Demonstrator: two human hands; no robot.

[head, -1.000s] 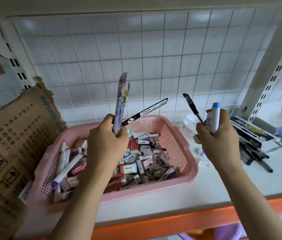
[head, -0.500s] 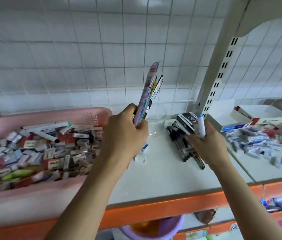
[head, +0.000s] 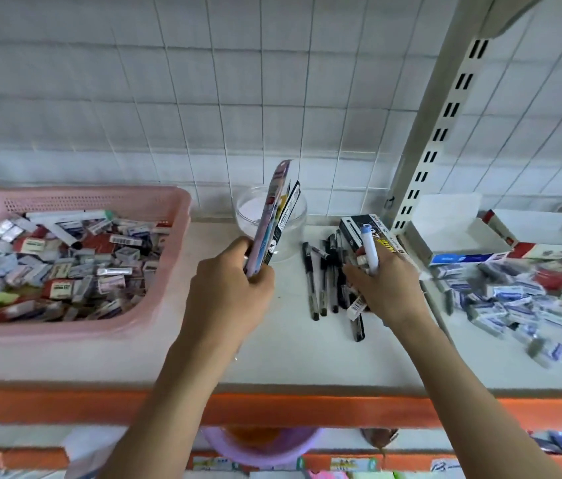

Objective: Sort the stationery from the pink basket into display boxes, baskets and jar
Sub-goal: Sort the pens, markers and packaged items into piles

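The pink basket (head: 155, 316) sits at the left of the shelf, full of small boxed stationery. My left hand (head: 229, 295) grips a bunch of flat pen packs (head: 274, 216), held upright in front of a clear glass jar (head: 298, 209). My right hand (head: 388, 288) holds a white marker with a blue cap (head: 369, 248) and some small items, just above a pile of black pens (head: 324, 281) lying on the shelf. A black pen box (head: 359, 229) lies behind that hand.
An open white display box (head: 452, 233) and a red-edged one (head: 542, 229) stand at the right, with several small boxed erasers (head: 514, 299) scattered before them. A slotted upright (head: 431, 133) rises behind. The shelf's orange front edge (head: 272, 409) runs across below; a purple basin (head: 258, 444) sits underneath.
The view has swung right, away from the pink basket. Both hands have moved right and down toward the jar and the black pens. The black pen held by my right hand is no longer seen.
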